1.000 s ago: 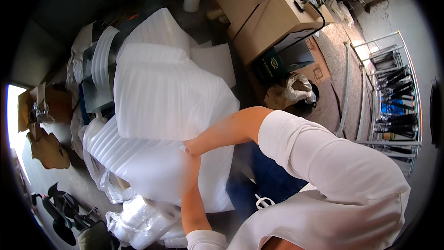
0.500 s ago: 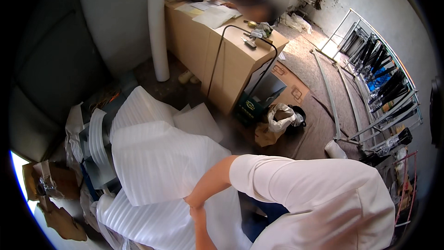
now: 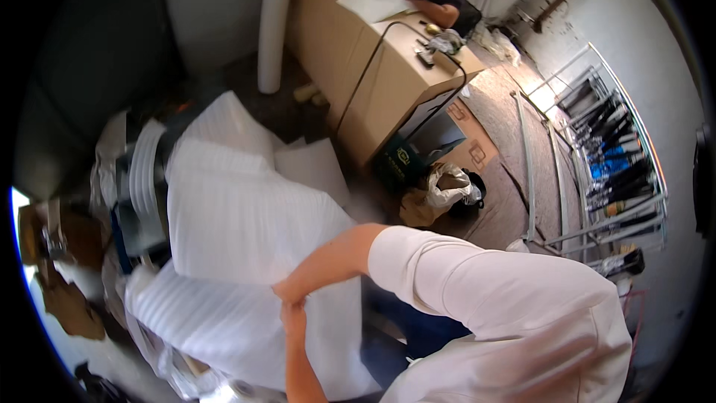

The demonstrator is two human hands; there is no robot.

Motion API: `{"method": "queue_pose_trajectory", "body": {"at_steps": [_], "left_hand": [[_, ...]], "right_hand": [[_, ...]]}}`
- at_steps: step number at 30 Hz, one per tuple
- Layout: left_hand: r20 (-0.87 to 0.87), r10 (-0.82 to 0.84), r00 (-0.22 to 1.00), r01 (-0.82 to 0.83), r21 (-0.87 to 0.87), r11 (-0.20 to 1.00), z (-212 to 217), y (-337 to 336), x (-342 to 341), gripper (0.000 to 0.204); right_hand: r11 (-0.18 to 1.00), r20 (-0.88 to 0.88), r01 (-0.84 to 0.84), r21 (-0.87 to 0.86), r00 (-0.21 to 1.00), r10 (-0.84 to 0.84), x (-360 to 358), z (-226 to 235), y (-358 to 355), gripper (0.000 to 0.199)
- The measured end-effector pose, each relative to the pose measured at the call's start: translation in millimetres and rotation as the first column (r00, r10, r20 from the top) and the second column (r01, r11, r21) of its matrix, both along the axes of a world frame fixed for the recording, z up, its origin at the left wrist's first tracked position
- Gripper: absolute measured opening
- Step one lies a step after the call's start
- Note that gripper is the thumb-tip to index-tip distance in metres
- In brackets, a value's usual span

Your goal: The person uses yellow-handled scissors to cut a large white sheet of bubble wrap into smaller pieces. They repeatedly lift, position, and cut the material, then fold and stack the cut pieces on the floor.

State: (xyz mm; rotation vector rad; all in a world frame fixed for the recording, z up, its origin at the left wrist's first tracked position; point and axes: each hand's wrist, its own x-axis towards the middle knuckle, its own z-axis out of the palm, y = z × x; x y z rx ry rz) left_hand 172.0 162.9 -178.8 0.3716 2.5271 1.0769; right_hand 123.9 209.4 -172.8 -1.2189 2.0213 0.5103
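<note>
A large sheet of white, ribbed packing foam (image 3: pixel 224 216) lies in folds over a pile in front of me. My right hand (image 3: pixel 289 285) comes in from the right, closed on the sheet's near edge at its right corner. Just below it, my left hand (image 3: pixel 293 315) touches the right one and is closed at the same edge. The fingertips of both hands are mostly hidden. More white foam (image 3: pixel 216 328) spreads under and nearer than the hands, and a smaller flat foam piece (image 3: pixel 317 168) lies behind the big sheet.
A wooden desk (image 3: pixel 350 67) stands ahead, with another person (image 3: pixel 440 0) seated behind it. Beside it are a dark green box (image 3: pixel 403 164) and a bag (image 3: pixel 429 201). A metal rack (image 3: pixel 634 119) stands at right, torn cardboard (image 3: pixel 71 298) at left, a white roll (image 3: pixel 272 37) upright.
My view has tilted and shifted, so the desk sits higher in it. Both hands stay together at the foam's edge, now farther left and up in the picture.
</note>
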Motion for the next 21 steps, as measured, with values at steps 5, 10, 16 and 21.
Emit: {"method": "queue_pose_trajectory", "body": {"at_steps": [5, 10, 16, 21], "left_hand": [[-0.241, -0.09, 0.966, 0.067, -0.099, 0.993, -10, -12, -2, 0.013], [-0.264, -0.064, 0.963, 0.031, -0.127, 0.991, 2, -21, -2, 0.007], [-0.224, -0.049, 0.973, 0.009, -0.176, 0.984, -3, -10, 2, 0.006], [-0.257, -0.03, 0.966, -0.02, -0.187, 0.982, 1, -9, 0, 0.005]], "right_hand": [[0.939, -0.03, -0.29, -0.183, 0.957, 0.29, -35, 4, 34, 0.02], [0.865, -0.144, -0.413, -0.283, 0.911, 0.388, -65, 73, 42, 0.007], [0.835, -0.094, -0.505, -0.218, 0.862, 0.497, -73, 87, 36, 0.006], [0.854, -0.057, -0.519, 0.02, 0.853, 0.52, -61, 83, 32, 0.013]]}}
